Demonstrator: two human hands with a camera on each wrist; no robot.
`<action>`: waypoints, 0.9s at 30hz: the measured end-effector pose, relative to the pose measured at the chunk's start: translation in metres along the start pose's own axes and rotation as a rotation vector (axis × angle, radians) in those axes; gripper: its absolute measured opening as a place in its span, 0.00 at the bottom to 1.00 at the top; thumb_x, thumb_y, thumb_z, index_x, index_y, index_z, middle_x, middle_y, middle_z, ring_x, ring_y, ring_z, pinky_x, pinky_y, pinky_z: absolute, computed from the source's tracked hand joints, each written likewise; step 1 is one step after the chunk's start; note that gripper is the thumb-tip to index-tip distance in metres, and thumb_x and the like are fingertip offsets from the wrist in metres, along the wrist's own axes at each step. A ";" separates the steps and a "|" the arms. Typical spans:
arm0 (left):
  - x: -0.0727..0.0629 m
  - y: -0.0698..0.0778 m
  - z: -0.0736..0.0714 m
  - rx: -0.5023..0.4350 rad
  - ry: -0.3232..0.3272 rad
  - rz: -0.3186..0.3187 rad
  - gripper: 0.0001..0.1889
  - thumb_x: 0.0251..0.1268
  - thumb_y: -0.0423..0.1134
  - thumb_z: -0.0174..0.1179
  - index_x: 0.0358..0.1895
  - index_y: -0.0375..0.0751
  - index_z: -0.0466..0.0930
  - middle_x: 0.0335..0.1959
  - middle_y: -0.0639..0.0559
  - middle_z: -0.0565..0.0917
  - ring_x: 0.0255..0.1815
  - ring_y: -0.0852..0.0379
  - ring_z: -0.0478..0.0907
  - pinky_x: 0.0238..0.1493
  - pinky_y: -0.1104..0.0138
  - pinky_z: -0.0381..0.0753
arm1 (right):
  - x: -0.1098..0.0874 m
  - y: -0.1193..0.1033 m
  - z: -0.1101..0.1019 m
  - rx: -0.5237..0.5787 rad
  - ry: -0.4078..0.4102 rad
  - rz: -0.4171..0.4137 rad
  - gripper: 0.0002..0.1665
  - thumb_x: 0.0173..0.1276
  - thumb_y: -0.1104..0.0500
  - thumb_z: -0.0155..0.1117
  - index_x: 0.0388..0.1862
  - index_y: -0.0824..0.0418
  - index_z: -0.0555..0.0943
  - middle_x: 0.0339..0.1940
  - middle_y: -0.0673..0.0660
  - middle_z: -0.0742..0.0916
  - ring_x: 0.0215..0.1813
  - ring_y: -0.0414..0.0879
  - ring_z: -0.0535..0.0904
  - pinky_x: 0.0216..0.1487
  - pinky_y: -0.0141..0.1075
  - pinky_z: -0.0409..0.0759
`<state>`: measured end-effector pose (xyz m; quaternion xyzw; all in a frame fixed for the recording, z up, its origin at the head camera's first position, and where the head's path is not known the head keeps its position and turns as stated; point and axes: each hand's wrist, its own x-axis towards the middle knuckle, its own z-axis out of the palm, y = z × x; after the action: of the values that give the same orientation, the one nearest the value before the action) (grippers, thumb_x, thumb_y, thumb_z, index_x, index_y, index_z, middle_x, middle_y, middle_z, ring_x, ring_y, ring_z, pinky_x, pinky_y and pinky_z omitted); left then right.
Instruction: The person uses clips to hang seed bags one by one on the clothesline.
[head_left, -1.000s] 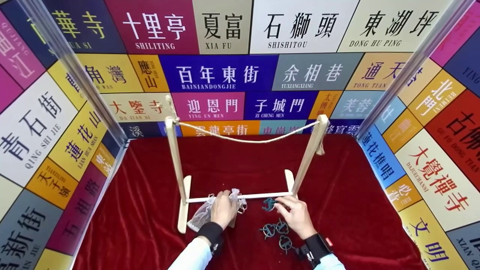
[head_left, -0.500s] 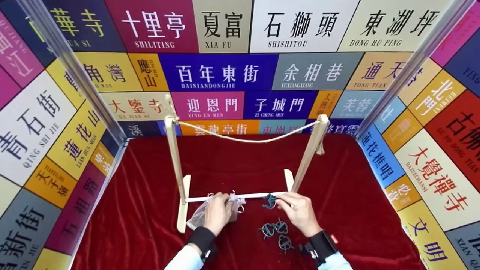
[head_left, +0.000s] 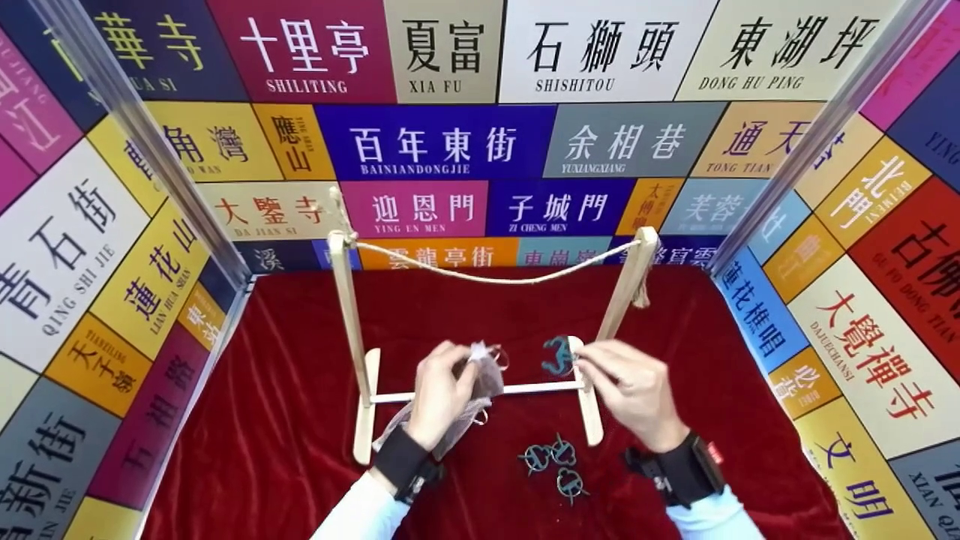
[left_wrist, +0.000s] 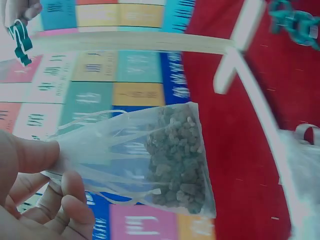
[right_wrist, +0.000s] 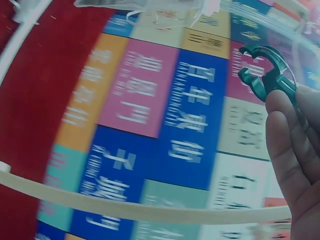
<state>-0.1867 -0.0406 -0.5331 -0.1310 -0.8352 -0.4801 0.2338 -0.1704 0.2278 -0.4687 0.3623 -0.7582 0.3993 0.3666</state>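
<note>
The left hand (head_left: 441, 390) pinches a sheer white mesh drawstring bag (head_left: 487, 371) by its neck; the right hand (head_left: 634, 386) pinches a dark teal curved plastic clip (head_left: 557, 355), a gap between them over the red velvet cloth (head_left: 262, 450). Three similar teal clips (head_left: 562, 452) lie before the crossbar of a pale wooden frame (head_left: 347, 315). A second sheer bag (left_wrist: 307, 175) lies by the crossbar, perhaps touching. The left wrist view reveals grey pebbles (left_wrist: 180, 170) in the held bag; the right wrist view, the held clip's spread prongs (right_wrist: 275, 57)

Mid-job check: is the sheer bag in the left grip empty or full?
Partly full: the left wrist view shows grey-brown lumps at the far end of the sheer bag, while the part nearer the left grip is see-through.
</note>
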 end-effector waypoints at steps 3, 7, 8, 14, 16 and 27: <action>0.014 0.018 -0.001 -0.045 0.019 0.030 0.08 0.56 0.24 0.68 0.37 0.37 0.90 0.29 0.51 0.83 0.29 0.57 0.79 0.32 0.66 0.80 | 0.020 -0.004 -0.008 -0.005 0.036 -0.037 0.15 0.49 0.78 0.75 0.39 0.73 0.89 0.35 0.64 0.91 0.33 0.54 0.87 0.50 0.25 0.83; 0.031 0.037 0.001 -0.095 0.027 0.063 0.08 0.56 0.24 0.67 0.36 0.37 0.90 0.29 0.50 0.83 0.29 0.55 0.79 0.32 0.67 0.80 | 0.043 -0.008 -0.016 -0.044 0.077 -0.071 0.10 0.56 0.71 0.75 0.38 0.72 0.90 0.35 0.64 0.91 0.33 0.56 0.88 0.51 0.25 0.83; 0.034 0.041 0.002 -0.105 0.027 0.068 0.07 0.56 0.24 0.67 0.36 0.37 0.90 0.29 0.49 0.83 0.29 0.55 0.79 0.32 0.67 0.79 | 0.049 -0.008 -0.018 -0.053 0.084 -0.078 0.09 0.58 0.70 0.75 0.38 0.72 0.90 0.34 0.64 0.91 0.33 0.56 0.88 0.51 0.25 0.83; 0.050 0.058 0.009 -0.154 0.014 0.066 0.06 0.58 0.25 0.67 0.36 0.37 0.90 0.29 0.49 0.83 0.29 0.53 0.79 0.32 0.69 0.76 | 0.073 -0.012 -0.026 -0.085 0.110 -0.088 0.10 0.67 0.60 0.74 0.38 0.69 0.91 0.34 0.62 0.91 0.33 0.54 0.87 0.50 0.22 0.81; 0.055 0.062 0.011 -0.163 0.007 0.063 0.05 0.59 0.26 0.67 0.36 0.37 0.90 0.29 0.49 0.83 0.29 0.51 0.79 0.32 0.70 0.75 | 0.079 -0.013 -0.028 -0.094 0.116 -0.089 0.08 0.66 0.62 0.75 0.38 0.67 0.91 0.34 0.62 0.91 0.33 0.53 0.87 0.50 0.20 0.80; 0.073 0.073 0.019 -0.160 0.009 0.081 0.03 0.59 0.27 0.67 0.34 0.35 0.90 0.29 0.48 0.82 0.28 0.52 0.79 0.31 0.70 0.75 | 0.107 -0.011 -0.036 -0.165 0.056 -0.076 0.14 0.51 0.76 0.77 0.39 0.68 0.91 0.35 0.61 0.91 0.35 0.54 0.86 0.53 0.18 0.76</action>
<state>-0.2220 0.0124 -0.4493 -0.1809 -0.7872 -0.5360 0.2455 -0.2016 0.2274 -0.3595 0.3481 -0.7639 0.3311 0.4310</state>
